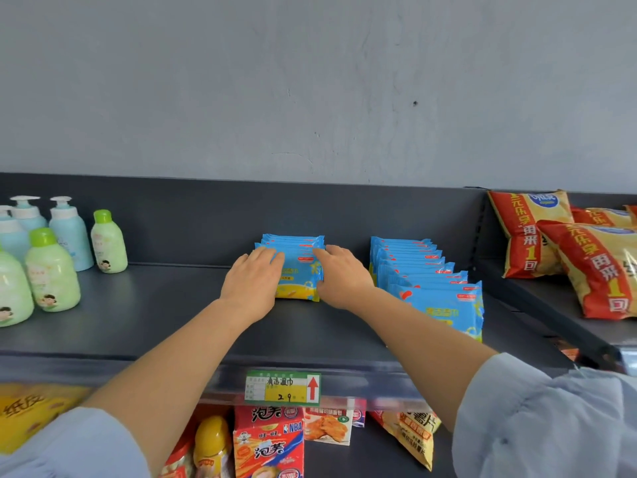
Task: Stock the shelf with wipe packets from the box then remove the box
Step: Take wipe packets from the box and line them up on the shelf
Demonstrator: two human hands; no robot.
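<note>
On the shelf (155,305): we are stocking blue wipe packets, standing upright in a short middle row (300,270) and a longer right row (431,281).
Left hand (253,281): pressing the middle row's left edge, fingers nearly straight.
Right hand (344,276): pressing its right edge, fingers loosely extended.
Nearby: bottles (69,236) standing left, snack bags (551,243) leaning right.

Shelf (155,305): bottles (51,267) at left; left packet row (296,270) at centre, between left hand (253,281) and right hand (341,277); right packet row (437,298) just beside; snack bags (531,232) far right.
</note>
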